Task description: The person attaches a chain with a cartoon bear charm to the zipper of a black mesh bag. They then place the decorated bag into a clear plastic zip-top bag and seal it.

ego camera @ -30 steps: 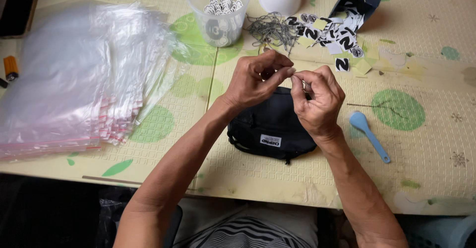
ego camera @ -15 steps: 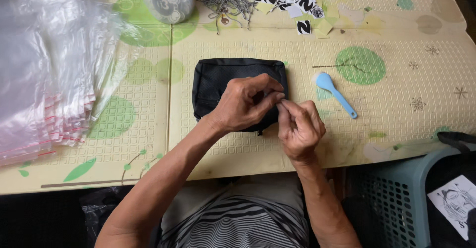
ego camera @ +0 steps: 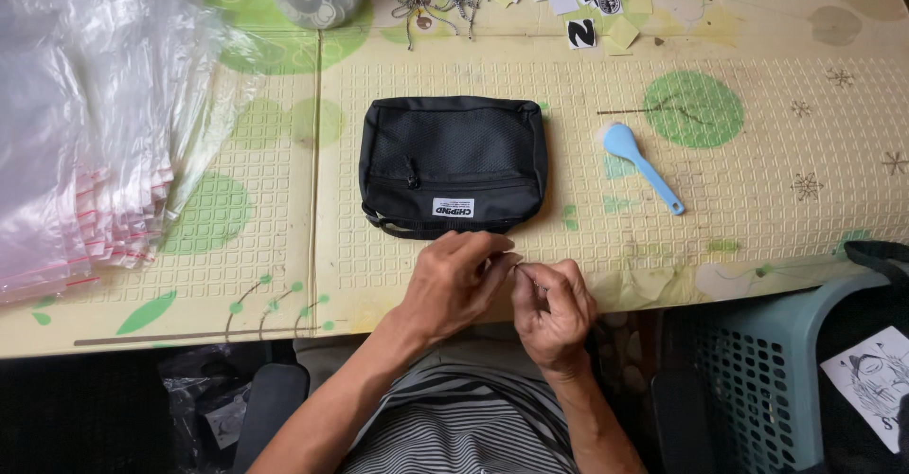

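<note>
Patterned table (ego camera: 757, 199), black pouch (ego camera: 453, 166), hands pinched together: left (ego camera: 459, 280), right (ego camera: 554, 308)

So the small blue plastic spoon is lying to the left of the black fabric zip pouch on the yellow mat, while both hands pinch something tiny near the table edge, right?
Not quite. The head view shows the small blue plastic spoon lying to the right of the black fabric zip pouch, not left. The rest holds: both rest on the yellow mat, and the left hand and right hand pinch something tiny.
</note>
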